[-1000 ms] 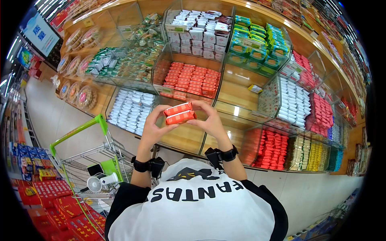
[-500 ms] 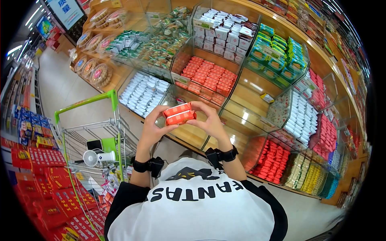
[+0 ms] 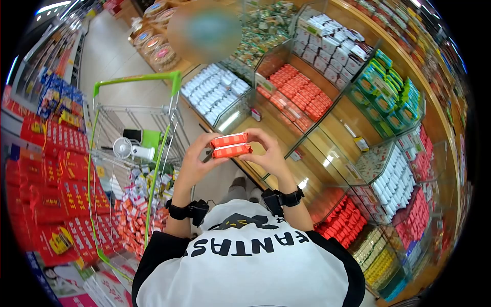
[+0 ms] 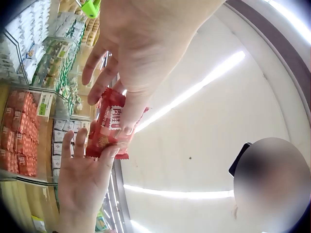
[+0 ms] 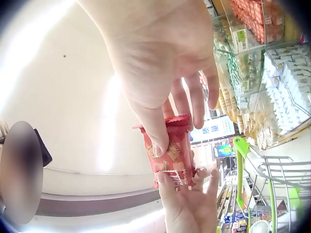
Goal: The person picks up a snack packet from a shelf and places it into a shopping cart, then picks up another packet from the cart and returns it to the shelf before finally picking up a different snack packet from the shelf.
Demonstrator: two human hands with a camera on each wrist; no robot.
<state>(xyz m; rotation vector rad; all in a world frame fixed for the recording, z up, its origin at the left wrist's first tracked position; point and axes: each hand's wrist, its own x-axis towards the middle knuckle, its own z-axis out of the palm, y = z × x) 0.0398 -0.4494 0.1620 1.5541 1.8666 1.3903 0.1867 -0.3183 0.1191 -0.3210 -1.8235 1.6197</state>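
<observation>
Two red wrapped snack packets (image 3: 231,150), one above the other in the head view, are held between both hands at chest height. My left hand (image 3: 196,162) pinches their left end, with the thumb on the near side and the fingers behind. At the right end, my right hand (image 3: 267,154) pinches them the same way. In the left wrist view the thumb of the left hand (image 4: 138,53) presses the printed face of a red packet (image 4: 109,126). The right wrist view shows the right hand's thumb (image 5: 154,138) across a wrapper with a pictured snack.
Clear-walled bins of orange-red packets (image 3: 302,94), white packets (image 3: 217,92) and green packs (image 3: 386,94) fill the wooden display. A green-handled shopping cart (image 3: 135,79) stands left, carrying a white fan (image 3: 123,148). Red boxes (image 3: 66,189) are stacked beyond it.
The head view has turned left, so the bins shift right and more of the cart and its loose packets shows. Both hands keep hold of the red packets in nearly the same pose.
</observation>
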